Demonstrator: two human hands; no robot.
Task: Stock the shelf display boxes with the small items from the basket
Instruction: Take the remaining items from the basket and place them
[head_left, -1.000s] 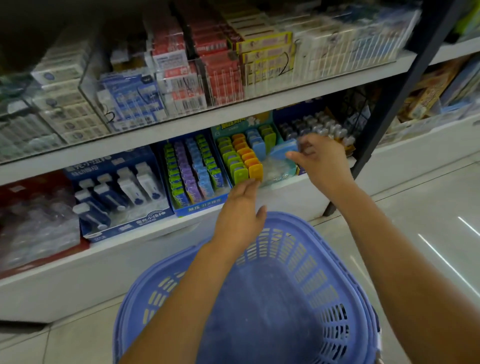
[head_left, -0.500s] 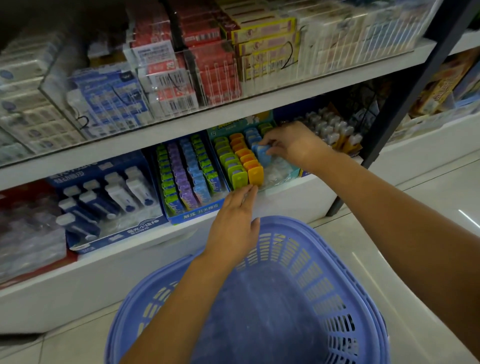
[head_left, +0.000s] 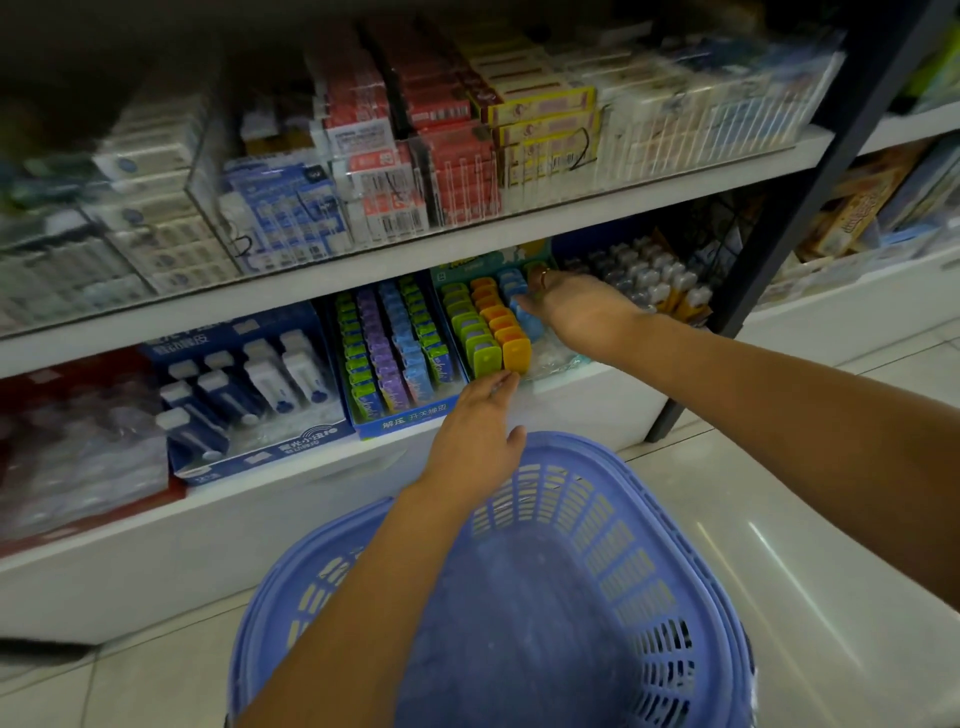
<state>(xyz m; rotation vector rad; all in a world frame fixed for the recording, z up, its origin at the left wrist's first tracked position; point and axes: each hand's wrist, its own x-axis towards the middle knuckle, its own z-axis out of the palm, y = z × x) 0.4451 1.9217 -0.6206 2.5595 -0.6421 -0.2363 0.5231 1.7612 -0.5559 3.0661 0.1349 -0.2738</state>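
free: display box (head_left: 558, 358) right side, bare | blocked above: upper shelf (head_left: 467, 244) | right: black post (head_left: 769, 249)

One blue basket (head_left: 670, 499), two white shelves (head_left: 519, 228) and two hands, left hand (head_left: 472, 447) and right hand (head_left: 576, 306), show. The teal display box (head_left: 480, 261) holds three columns of small items (head_left: 485, 358); the blue display box (head_left: 410, 418) beside it holds four.

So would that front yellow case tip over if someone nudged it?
Probably: the yellow case stands upright, tall and narrow, at the front of its row. It looks like stiff, light plastic, so easy to lift. The orange cases behind would likely stop a backward fall.
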